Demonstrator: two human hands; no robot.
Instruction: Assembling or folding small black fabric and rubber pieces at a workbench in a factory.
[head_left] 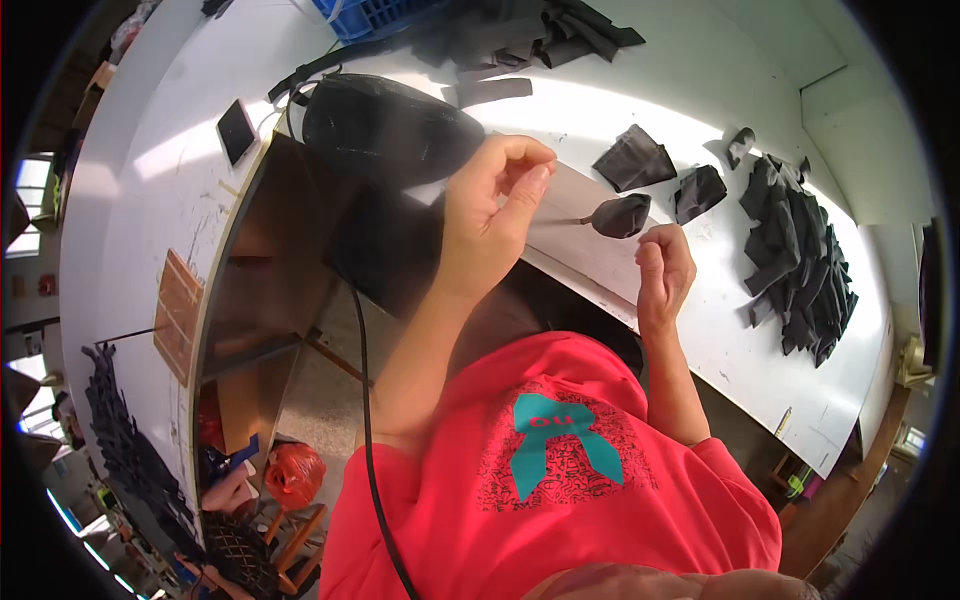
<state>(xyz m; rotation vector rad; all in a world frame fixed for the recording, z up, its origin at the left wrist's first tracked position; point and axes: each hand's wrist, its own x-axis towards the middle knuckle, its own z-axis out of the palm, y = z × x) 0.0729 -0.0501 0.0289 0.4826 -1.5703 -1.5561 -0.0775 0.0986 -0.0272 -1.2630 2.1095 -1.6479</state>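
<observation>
My left hand (490, 215) is raised beside a large black rounded object (390, 128) on the table. Its fingers are curled, with the thumb close to the forefinger; anything pinched there is too small to make out. Lower and to the right, my right hand (667, 272) is closed near the table's front edge, and what it may hold is hidden. Between the hands, a dark, rounded, cloth-like piece (622, 215) sits at the end of a thin rod (560, 221). Just beyond lie two folded dark cloth pieces (634, 158) (699, 193).
A heap of dark strips (795, 255) lies at the right of the white table (740, 330). More dark pieces (580, 35) and a blue crate (375, 15) are at the far side. A black cable (364, 350) runs down past my left arm. Dark strips (130, 450) cover the left table's near end.
</observation>
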